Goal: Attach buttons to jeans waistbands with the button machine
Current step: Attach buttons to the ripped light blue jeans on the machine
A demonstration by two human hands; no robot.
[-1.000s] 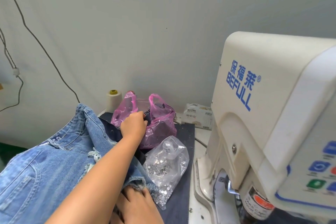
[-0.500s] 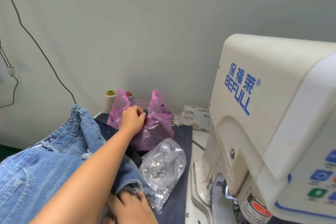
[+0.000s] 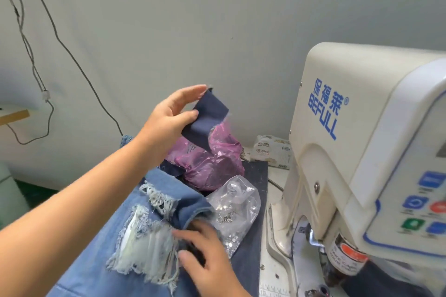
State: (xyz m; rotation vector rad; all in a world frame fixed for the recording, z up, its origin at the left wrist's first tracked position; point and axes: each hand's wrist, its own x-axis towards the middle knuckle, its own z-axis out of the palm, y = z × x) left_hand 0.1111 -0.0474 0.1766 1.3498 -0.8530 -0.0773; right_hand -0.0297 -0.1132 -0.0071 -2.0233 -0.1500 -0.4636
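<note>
The machine (image 3: 376, 152) fills the right side, its head overhanging the table (image 3: 270, 270) edge. The jeans (image 3: 115, 236) drape over the near left, their frayed hem touching the clear button bag (image 3: 237, 210). A pink bag (image 3: 212, 164) sits behind, near the wall; open air lies above both bags. The left hand (image 3: 169, 123) pinches a dark patch (image 3: 207, 118) aloft between thumb and fingers. The right hand (image 3: 205, 248) rests on the jeans' edge, fingers loosely curved.
</note>
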